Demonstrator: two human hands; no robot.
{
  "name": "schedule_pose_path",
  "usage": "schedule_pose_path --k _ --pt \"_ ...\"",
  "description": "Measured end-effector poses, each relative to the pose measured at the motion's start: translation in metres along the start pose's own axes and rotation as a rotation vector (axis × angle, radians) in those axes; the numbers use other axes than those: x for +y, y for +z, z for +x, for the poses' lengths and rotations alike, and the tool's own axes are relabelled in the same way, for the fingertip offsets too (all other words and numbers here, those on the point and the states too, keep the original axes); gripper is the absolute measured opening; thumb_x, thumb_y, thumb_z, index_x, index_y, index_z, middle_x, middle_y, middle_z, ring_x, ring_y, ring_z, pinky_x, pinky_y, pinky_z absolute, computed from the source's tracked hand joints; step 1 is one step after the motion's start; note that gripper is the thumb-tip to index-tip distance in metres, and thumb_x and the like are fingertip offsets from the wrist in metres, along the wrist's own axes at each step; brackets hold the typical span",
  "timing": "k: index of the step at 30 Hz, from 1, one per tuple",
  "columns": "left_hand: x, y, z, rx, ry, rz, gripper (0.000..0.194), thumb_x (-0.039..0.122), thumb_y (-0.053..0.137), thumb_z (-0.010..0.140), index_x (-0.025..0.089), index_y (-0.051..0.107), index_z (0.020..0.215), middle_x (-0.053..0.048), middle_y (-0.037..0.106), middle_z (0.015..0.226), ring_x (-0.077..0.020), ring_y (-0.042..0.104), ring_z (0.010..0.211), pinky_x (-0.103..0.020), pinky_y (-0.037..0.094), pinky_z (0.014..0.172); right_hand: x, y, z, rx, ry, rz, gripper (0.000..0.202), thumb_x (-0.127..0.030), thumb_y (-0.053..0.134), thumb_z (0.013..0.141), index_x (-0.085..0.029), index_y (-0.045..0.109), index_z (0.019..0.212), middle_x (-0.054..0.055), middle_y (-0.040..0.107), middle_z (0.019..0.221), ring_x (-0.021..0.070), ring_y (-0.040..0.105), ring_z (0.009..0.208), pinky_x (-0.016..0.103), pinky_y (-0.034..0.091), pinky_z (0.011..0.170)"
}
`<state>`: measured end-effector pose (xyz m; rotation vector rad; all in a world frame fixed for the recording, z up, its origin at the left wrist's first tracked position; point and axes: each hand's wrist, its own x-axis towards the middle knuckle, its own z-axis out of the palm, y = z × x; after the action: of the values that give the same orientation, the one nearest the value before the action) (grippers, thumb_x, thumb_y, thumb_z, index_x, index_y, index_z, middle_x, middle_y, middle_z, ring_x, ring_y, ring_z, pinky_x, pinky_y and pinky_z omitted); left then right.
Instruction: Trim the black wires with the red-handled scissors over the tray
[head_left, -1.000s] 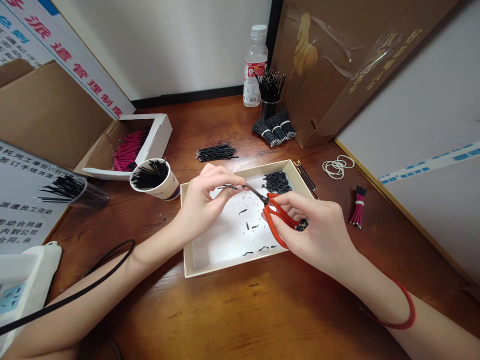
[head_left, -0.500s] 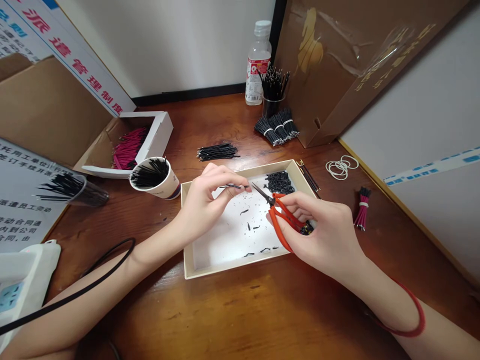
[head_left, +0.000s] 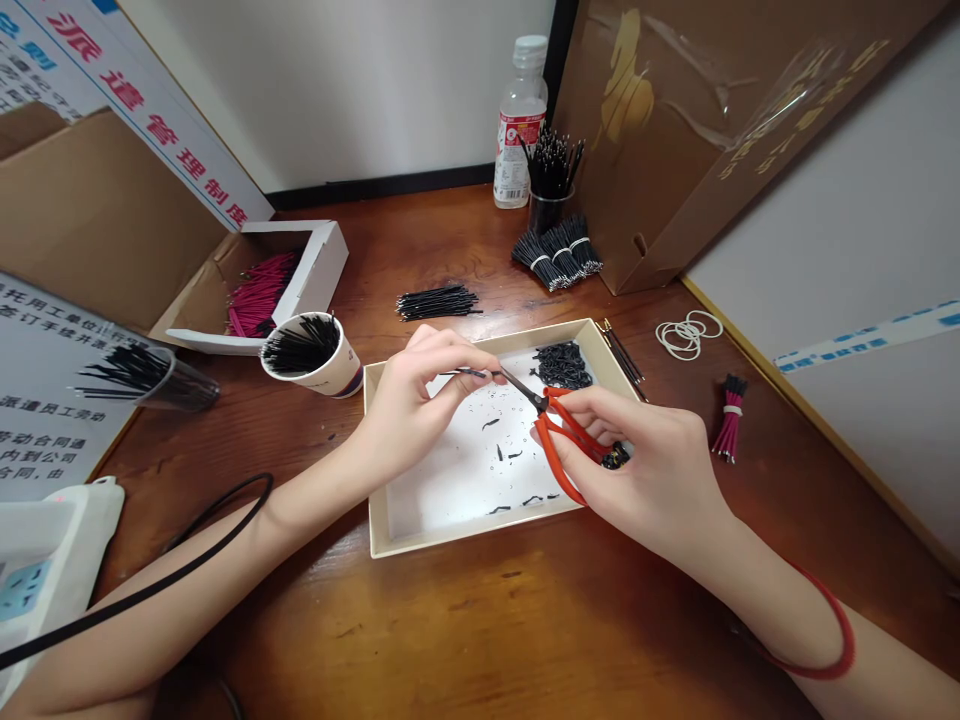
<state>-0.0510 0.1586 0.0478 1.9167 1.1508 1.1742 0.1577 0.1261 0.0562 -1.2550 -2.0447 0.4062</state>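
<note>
Left hand (head_left: 409,410) pinches a wire (head_left: 469,372) over the tray (head_left: 431,500), probably so scraps drop inside. Right hand (head_left: 660,465) grips scissors (head_left: 553,460), tips by the wire's right end for control.

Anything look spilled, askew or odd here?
Mostly no: black scraps lie scattered, but inside the shallow box. The clear cup at far left looks strongly tilted, though lens distortion may explain that.

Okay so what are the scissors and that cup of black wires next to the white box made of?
The scissors look like dark metal blades with smooth, red, probably plastic-coated handles, judging by the blades' dull grey sheen and the handles' even colour. The cup seems to be white paper with a printed band, given its rolled-looking rim and matte wall, though coated card is possible.
</note>
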Motion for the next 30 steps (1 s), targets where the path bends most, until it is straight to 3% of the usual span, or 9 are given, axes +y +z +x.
schedule_pose_path --k 30 --pt "0.0004 -0.0001 0.0000 -0.031 -0.004 -0.001 0.017 0.014 0.060 0.089 0.022 0.074 0.086 -0.002 0.073 0.081 -0.0203 0.056 0.083 -0.037 0.040 0.081 0.0003 -0.0009 -0.0003 -0.005 -0.018 -0.019 0.007 -0.014 0.062 0.080 -0.019 0.060 0.077 -0.005 0.056 0.055 0.0080 0.046 0.048 0.020 0.043 0.047"
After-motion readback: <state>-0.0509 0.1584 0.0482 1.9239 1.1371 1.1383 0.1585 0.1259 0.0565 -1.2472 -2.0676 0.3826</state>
